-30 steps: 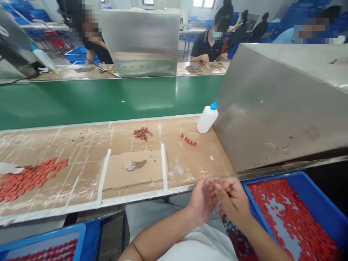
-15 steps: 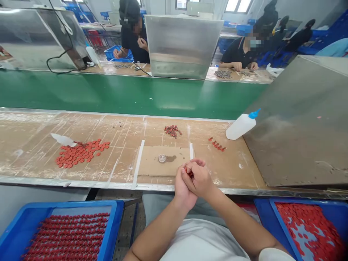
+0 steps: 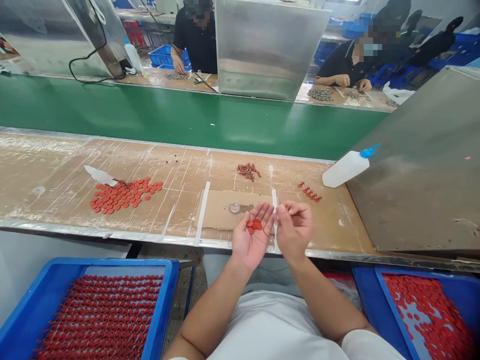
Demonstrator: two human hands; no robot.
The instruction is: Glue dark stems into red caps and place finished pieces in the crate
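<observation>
My left hand [image 3: 252, 240] is palm up with its fingers loosely curled, and several red discs [image 3: 254, 226] lie in it. Just to its right, my right hand [image 3: 294, 227] is closed, thumb against fingertips; what it pinches, if anything, is too small to make out. Both hands are over the front part of the cardboard piece [image 3: 215, 212], where a small clear round container [image 3: 235, 207] stands. Behind it is a pile of small red and dark metal parts [image 3: 249, 171]. A short row of red pieces with metal stems [image 3: 310, 192] lies at the right.
Many red discs [image 3: 120, 197] lie at the left. A white glue bottle [image 3: 345, 169] stands beside a large metal box [image 3: 423, 165]. Blue trays [image 3: 170, 290] [image 3: 390, 305] flank my lap. Across the green strip [image 3: 187, 112], two people work.
My hands have come apart; the left has opened palm up, showing the red discs, and the right has moved to its right. The camera view has shifted and tilted slightly.
</observation>
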